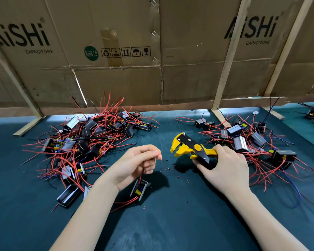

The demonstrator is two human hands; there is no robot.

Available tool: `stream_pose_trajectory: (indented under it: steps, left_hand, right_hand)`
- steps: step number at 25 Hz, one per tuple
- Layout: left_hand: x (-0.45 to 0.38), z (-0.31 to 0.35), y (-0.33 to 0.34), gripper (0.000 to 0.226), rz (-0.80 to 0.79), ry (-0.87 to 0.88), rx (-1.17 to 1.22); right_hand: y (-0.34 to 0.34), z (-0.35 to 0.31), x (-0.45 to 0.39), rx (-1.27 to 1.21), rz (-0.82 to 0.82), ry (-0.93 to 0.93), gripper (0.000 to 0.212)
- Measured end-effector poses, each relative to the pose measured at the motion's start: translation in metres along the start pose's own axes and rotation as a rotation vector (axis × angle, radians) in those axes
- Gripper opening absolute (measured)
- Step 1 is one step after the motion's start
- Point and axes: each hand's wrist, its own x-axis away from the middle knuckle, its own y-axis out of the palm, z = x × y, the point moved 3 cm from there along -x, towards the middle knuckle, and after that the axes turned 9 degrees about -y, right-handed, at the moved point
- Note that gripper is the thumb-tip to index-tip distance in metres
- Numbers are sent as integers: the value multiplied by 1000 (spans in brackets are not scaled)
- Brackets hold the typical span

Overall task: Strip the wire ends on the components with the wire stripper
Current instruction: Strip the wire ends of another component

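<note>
My left hand pinches a red wire of a small black component, which hangs just below the hand above the dark green mat. My right hand grips the handles of the yellow and black wire stripper. The stripper's jaws point left toward my left hand, a short gap away, with nothing in them. The wire's tip is hidden between my fingers.
A big pile of components with red wires lies at the left, a second pile at the right. Small red insulation bits dot the mat between my hands. Cardboard sheets on wooden posts wall off the back.
</note>
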Motion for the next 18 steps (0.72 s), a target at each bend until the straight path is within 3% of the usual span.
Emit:
stream_pose_trajectory:
  steps: [2, 5, 9, 14, 18]
  left_hand:
    - [1, 0, 1, 15, 50, -1, -95]
    - [8, 5, -4, 11, 108, 6, -441]
    - [14, 15, -17, 11, 373, 80, -1001]
    - [15, 13, -15, 21, 213, 27, -928]
    - [14, 8, -10, 19, 140, -62, -1117]
  right_hand:
    - [1, -1, 0, 13, -25, -8, 57]
    - [2, -3, 1, 25, -43, -26, 56]
    - [5, -6, 3, 24, -95, -56, 55]
    - [8, -12, 4, 20, -87, -88, 56]
    - [9, -9, 5, 18, -91, -89, 56]
